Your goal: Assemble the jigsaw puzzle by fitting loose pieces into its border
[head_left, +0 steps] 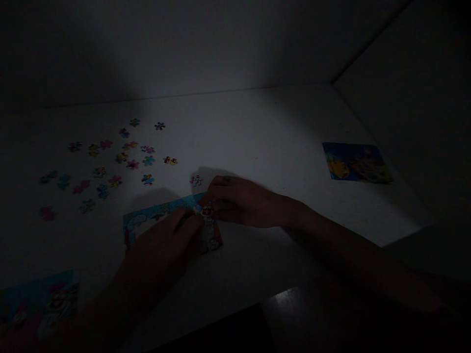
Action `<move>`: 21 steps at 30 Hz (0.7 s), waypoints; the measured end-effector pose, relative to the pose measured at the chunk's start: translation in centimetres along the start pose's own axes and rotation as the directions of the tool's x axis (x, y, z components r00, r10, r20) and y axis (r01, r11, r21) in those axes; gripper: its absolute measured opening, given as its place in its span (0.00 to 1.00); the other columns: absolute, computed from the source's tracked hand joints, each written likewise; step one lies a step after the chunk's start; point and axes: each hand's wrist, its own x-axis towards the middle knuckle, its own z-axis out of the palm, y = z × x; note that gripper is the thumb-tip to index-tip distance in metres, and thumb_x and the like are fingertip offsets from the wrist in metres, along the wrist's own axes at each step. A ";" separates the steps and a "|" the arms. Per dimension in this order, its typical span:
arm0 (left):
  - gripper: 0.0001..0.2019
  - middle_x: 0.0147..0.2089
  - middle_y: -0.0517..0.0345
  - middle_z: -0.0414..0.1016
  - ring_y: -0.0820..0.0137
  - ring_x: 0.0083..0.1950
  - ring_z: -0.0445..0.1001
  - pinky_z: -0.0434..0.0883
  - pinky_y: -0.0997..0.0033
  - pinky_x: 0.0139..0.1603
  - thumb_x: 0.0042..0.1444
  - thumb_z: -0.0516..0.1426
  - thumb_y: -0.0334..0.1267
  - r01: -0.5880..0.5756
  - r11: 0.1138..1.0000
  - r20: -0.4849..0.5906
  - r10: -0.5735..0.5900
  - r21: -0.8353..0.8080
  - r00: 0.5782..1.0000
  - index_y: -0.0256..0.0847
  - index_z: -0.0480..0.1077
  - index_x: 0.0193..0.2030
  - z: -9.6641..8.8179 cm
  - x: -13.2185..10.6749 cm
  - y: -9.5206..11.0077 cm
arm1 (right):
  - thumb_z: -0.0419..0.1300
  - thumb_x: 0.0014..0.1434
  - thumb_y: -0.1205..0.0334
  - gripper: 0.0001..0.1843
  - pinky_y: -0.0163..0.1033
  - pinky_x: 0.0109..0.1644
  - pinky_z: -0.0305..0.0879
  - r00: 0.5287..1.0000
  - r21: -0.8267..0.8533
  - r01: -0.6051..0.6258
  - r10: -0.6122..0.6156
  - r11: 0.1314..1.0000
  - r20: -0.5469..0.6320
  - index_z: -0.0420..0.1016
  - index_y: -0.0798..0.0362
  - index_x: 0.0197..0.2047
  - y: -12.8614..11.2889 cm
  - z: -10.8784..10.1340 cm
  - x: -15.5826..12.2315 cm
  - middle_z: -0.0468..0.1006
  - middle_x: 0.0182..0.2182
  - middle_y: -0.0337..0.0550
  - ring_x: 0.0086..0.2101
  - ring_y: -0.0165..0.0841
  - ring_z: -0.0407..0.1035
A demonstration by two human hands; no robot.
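The scene is very dark. A partly assembled jigsaw puzzle [154, 215] with a blue top edge lies on the white table [257, 137]. My left hand [167, 240] rests on its middle, fingers curled down at a small piece [207, 211] with red on it. My right hand [239, 201] comes in from the right, with its fingertips bent and pressed at that same piece on the puzzle's right edge. One loose piece [196, 180] lies just behind my right hand.
Several loose coloured pieces [121, 158] are scattered at the left rear of the table. A colourful picture card [355, 162] lies at the right, another picture [37, 304] at the near left corner. Walls close the back and right.
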 end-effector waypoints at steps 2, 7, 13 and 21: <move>0.10 0.39 0.55 0.73 0.67 0.33 0.73 0.68 0.70 0.28 0.64 0.45 0.33 0.100 0.992 0.027 -0.098 -0.071 0.995 0.41 0.67 0.42 0.0 0.2 -0.1 | 0.59 0.62 0.68 0.09 0.41 0.48 0.64 1.000 -0.007 0.005 -0.005 1.000 0.002 0.71 0.54 0.47 0.0 0.0 0.0 0.73 0.41 0.45 0.42 0.33 0.67; 0.12 0.41 0.58 0.75 0.68 0.38 0.75 0.68 0.68 0.35 0.66 0.44 0.38 0.259 0.944 0.103 -0.242 -0.203 0.965 0.44 0.67 0.45 -0.3 0.4 0.1 | 0.58 0.62 0.69 0.09 0.41 0.49 0.63 1.000 -0.005 -0.009 0.009 1.000 0.012 0.71 0.55 0.47 -0.1 -0.1 0.1 0.72 0.42 0.45 0.43 0.34 0.67; 0.14 0.41 0.56 0.73 0.66 0.37 0.73 0.67 0.67 0.34 0.66 0.43 0.41 0.295 0.937 0.121 -0.276 -0.187 0.954 0.43 0.68 0.44 -0.7 0.2 0.1 | 0.58 0.62 0.69 0.09 0.40 0.48 0.63 0.999 -0.008 -0.030 0.030 1.000 0.014 0.71 0.54 0.47 -0.2 -0.2 0.1 0.72 0.41 0.45 0.42 0.33 0.67; 0.15 0.45 0.56 0.70 0.67 0.40 0.71 0.66 0.67 0.37 0.65 0.43 0.43 0.339 0.918 0.255 -0.284 -0.207 0.924 0.46 0.68 0.47 -0.7 0.0 -0.8 | 0.59 0.62 0.69 0.09 0.40 0.48 0.64 1.000 0.013 -0.016 0.016 1.000 0.004 0.71 0.56 0.46 -0.3 -0.1 0.0 0.72 0.42 0.46 0.43 0.33 0.67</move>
